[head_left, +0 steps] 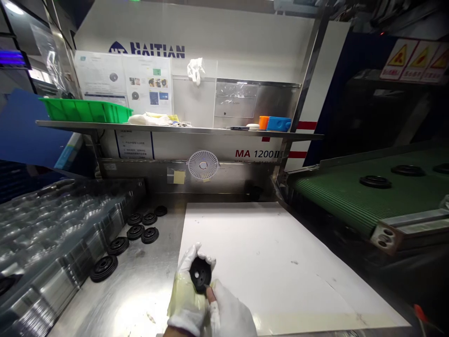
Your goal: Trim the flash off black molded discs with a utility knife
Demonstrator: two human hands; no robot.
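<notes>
Gloved fingers (pixel 189 256) of the left hand (pixel 184 299) close narrowly around a black moulded disc (pixel 200 275), the right hand (pixel 228 313) pressing a fingertip to its lower edge. Matching discs (pixel 138 231) lie on the steel bench (pixel 140 285) beside stacked clear trays (pixel 59 224); a green plastic crate (pixel 86 111) sits on the far shelf (pixel 175 129).

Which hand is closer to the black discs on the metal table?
Left. The left hand is below and right of the black discs; the right hand is farther right, by the white sheet.
</notes>
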